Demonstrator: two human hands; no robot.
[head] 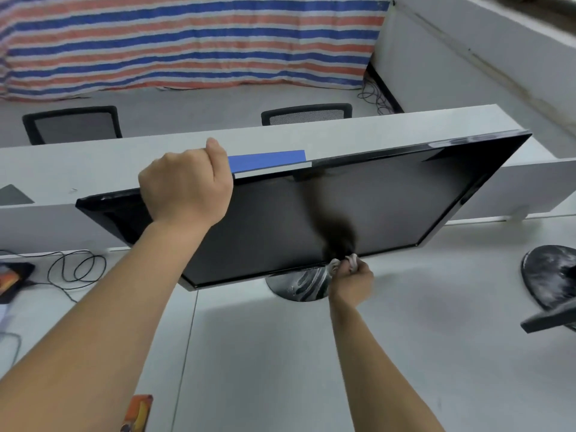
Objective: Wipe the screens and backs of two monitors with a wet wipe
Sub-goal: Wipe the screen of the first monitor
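Gripping the top edge of the monitor [358,198], the left hand [187,185] curls its fingers over the bezel, with the thumb raised behind it. The monitor leans back on its stand, so its dark screen faces up toward the camera. It stands on the white desk [280,353], just before a low partition [124,157]. The right hand [352,275] is closed round a crumpled wipe [344,261], which it holds against the screen's bottom edge, right of centre. Motion blur smears the hand's reflection in the glass above it. Just under that hand lies the round base [296,285], grey with streaked dust. At the far right a second monitor [551,272] shows only its dusty base and one dark corner. A blue strip [268,159] lies on top of the partition. A looped cable [74,266] sits on the desk to the left. Beyond the partition stand two mesh chairs [73,124] and a striped tarp [187,42].
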